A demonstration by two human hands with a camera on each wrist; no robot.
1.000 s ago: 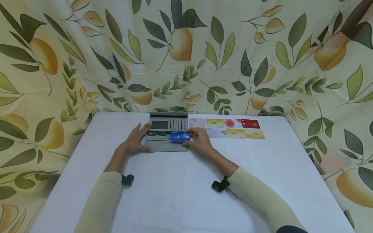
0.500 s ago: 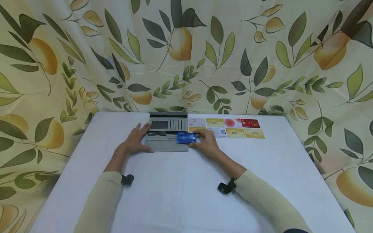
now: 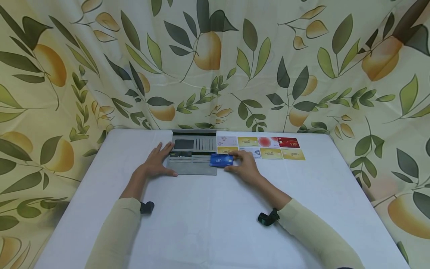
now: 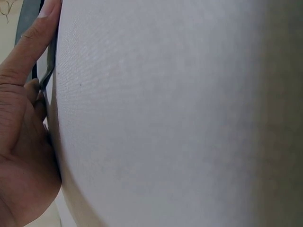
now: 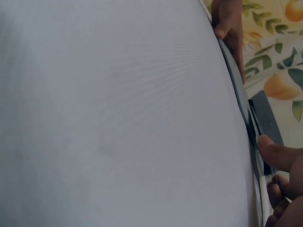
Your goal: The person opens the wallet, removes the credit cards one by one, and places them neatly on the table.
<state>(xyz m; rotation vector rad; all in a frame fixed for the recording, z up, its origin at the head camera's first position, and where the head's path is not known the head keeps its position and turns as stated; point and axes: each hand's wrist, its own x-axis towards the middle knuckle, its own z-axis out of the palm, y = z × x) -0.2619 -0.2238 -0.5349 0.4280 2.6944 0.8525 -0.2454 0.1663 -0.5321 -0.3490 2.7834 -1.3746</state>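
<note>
A grey wallet (image 3: 195,170) lies unfolded near the table's far edge, with card slots and a dark window on its upper half. A dark card (image 3: 180,154) shows in a slot at the left of its lower half. My left hand (image 3: 155,161) rests along the wallet's left side, fingers spread, the thumb at its lower left corner. In the head view, my right hand (image 3: 246,166) pinches the right end of a blue card (image 3: 221,160), which overlaps the wallet's right edge. The right wrist view shows the right thumb (image 5: 277,153) close up; the blue card is hard to make out there.
Right of the wallet, two rows of cards lie flat: yellow ones (image 3: 271,154), pale ones (image 3: 227,141), one with a pink circle (image 3: 267,142) and a red VIP card (image 3: 288,142). A patterned curtain (image 3: 215,93) hangs behind the white table (image 3: 201,224).
My right hand has drawn the blue card to the right, from over the wallet's lower half to across its right edge. The left hand has stayed in place.
</note>
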